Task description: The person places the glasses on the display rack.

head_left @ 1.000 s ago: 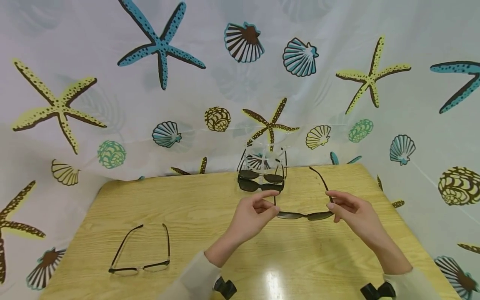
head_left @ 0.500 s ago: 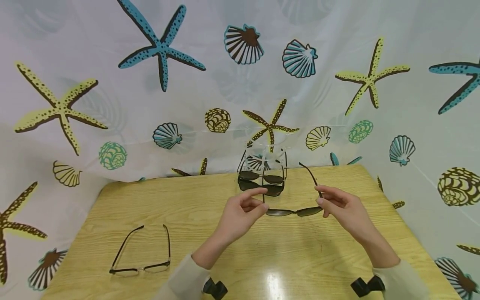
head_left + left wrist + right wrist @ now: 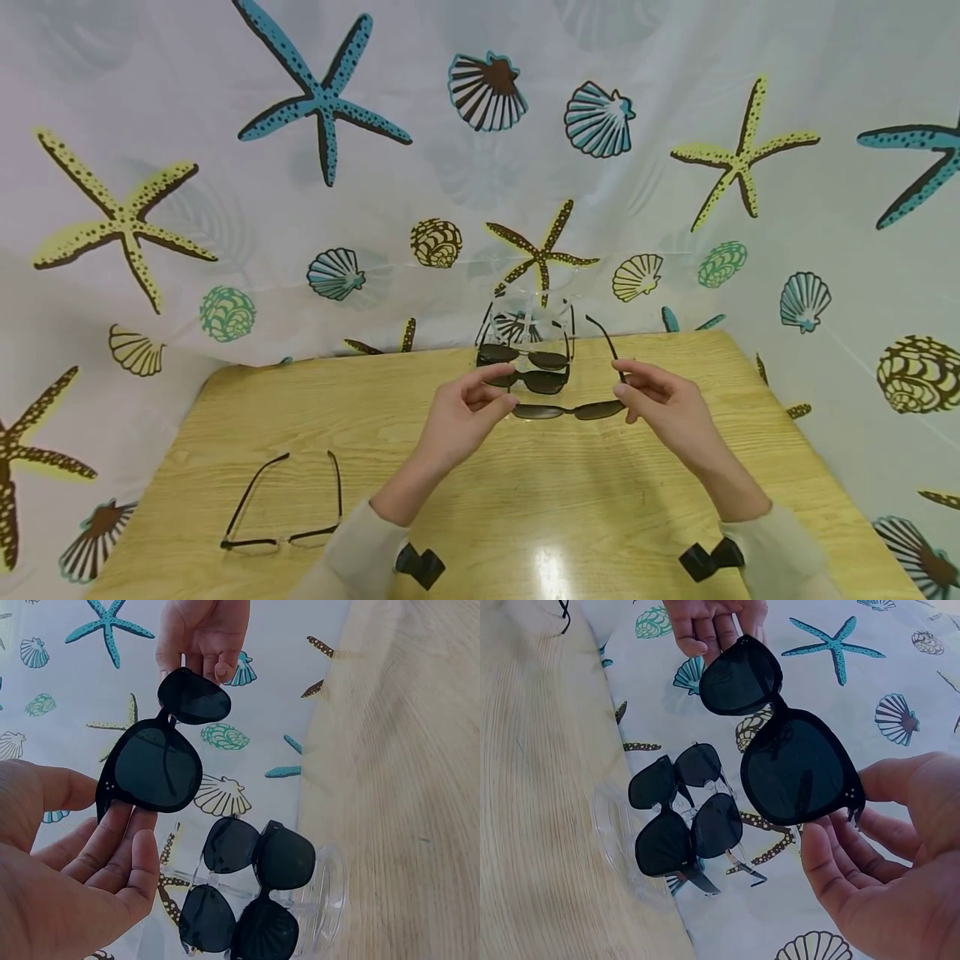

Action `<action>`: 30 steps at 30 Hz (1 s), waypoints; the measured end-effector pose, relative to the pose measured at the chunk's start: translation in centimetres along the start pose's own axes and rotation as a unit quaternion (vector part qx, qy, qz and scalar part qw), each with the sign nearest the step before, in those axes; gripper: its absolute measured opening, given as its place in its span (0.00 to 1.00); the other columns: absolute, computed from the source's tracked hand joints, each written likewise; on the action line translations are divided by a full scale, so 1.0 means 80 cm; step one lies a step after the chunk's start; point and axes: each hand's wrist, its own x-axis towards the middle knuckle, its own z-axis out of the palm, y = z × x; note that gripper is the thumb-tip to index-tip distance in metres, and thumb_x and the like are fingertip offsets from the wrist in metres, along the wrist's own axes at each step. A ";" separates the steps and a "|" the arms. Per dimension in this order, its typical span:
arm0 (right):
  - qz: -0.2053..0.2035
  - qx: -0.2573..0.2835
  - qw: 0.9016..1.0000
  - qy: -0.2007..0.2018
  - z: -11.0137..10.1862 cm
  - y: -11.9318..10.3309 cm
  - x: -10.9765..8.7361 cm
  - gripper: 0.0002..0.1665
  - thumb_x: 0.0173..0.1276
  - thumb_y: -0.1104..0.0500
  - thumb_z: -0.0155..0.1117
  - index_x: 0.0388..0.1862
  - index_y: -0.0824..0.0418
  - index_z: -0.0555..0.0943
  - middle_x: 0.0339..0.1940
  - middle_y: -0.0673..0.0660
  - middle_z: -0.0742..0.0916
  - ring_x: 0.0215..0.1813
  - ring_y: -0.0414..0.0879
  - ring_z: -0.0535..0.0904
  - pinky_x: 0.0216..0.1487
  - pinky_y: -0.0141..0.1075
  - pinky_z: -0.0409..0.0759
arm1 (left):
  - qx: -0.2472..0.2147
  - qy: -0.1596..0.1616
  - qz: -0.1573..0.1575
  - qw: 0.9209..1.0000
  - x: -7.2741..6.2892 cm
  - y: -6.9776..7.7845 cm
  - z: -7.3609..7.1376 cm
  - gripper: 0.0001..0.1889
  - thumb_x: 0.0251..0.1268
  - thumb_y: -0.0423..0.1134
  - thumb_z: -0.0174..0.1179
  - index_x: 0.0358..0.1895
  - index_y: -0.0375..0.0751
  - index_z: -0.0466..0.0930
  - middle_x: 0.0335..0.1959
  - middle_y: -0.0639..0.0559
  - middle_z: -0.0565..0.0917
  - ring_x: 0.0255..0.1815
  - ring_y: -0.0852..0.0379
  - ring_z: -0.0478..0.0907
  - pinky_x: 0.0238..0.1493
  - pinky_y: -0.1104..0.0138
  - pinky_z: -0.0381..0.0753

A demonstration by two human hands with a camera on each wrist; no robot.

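Note:
Black sunglasses (image 3: 598, 410) with dark lenses are held up in front of me by both hands, temples unfolded and pointing away. My left hand (image 3: 459, 421) pinches their left end near the hinge between thumb and fingers. At the other hinge, my right hand (image 3: 669, 413) grips the same way. Just beyond them, a clear plastic stand (image 3: 611, 847) carries two more pairs: upper sunglasses (image 3: 548, 360) with a thin frame and lower sunglasses (image 3: 285, 859) with thick black rims. In the head view, the left fingertips overlap the lower pair.
Eyeglasses (image 3: 313, 532) with clear lenses and a dark upper frame lie unfolded at the table's left. The wooden table (image 3: 375, 417) ends at a white cloth (image 3: 405, 183) printed with starfish and shells, which hangs behind and at both sides.
Both hands have moved left and slightly away from me with the sunglasses, bringing them in front of the stand. The eyeglasses and the pairs on the stand stay in place.

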 end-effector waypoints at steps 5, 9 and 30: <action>0.002 0.005 1.000 0.006 0.009 -0.003 0.005 0.26 0.80 0.56 0.65 0.73 0.61 0.78 0.49 0.60 0.86 0.33 0.44 0.84 0.45 0.36 0.85 | -0.001 0.017 -0.012 1.000 0.008 0.000 -0.006 0.21 0.72 0.31 0.64 0.67 0.41 0.82 0.43 0.37 0.92 0.24 0.64 0.73 0.28 0.69 0.65; -0.001 0.009 1.000 0.017 0.016 -0.006 0.010 0.26 0.80 0.56 0.65 0.73 0.60 0.79 0.48 0.62 0.86 0.32 0.43 0.84 0.44 0.34 0.84 | -0.003 0.027 -0.014 1.000 0.014 0.002 -0.011 0.22 0.73 0.31 0.63 0.67 0.42 0.82 0.43 0.38 0.92 0.22 0.63 0.70 0.28 0.68 0.65; -0.004 0.014 0.999 0.031 0.034 -0.014 0.041 0.27 0.81 0.56 0.63 0.75 0.60 0.77 0.46 0.56 0.85 0.32 0.45 0.85 0.42 0.34 0.83 | 0.011 0.075 0.002 0.997 0.047 -0.001 -0.026 0.16 0.77 0.32 0.60 0.63 0.37 0.85 0.47 0.35 0.91 0.33 0.65 0.80 0.36 0.70 0.74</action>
